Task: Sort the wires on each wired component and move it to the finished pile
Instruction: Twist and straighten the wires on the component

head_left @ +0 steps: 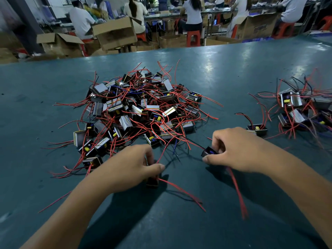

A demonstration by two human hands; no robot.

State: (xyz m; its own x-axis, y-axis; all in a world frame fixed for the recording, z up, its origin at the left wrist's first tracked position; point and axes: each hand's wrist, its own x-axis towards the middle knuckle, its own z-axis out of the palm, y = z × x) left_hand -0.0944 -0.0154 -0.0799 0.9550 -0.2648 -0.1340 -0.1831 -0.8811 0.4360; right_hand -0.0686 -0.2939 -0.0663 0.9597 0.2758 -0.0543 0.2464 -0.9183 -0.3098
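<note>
My left hand (133,163): curled round a dark wired component (152,182) held low on the worktop (233,69); its red wires (181,190) trail right and toward me.
My right hand (239,150): fingers and thumb pinching a second component (208,152), dark with a blue part showing; red wires (238,193) hang from under my palm, blurred at the ends.
Between my hands: loose red and dark wire ends from the heap cross the gap.
Unsorted heap (142,108): just beyond my hands, many components tangled in red wires, reaching my left knuckles.
Lone component (256,129): just past my right hand.
Finished pile (303,112): far right, well apart from the heap.
Beyond the worktop: cardboard boxes (115,33), red stools (193,37), seated people (193,13) facing away.
</note>
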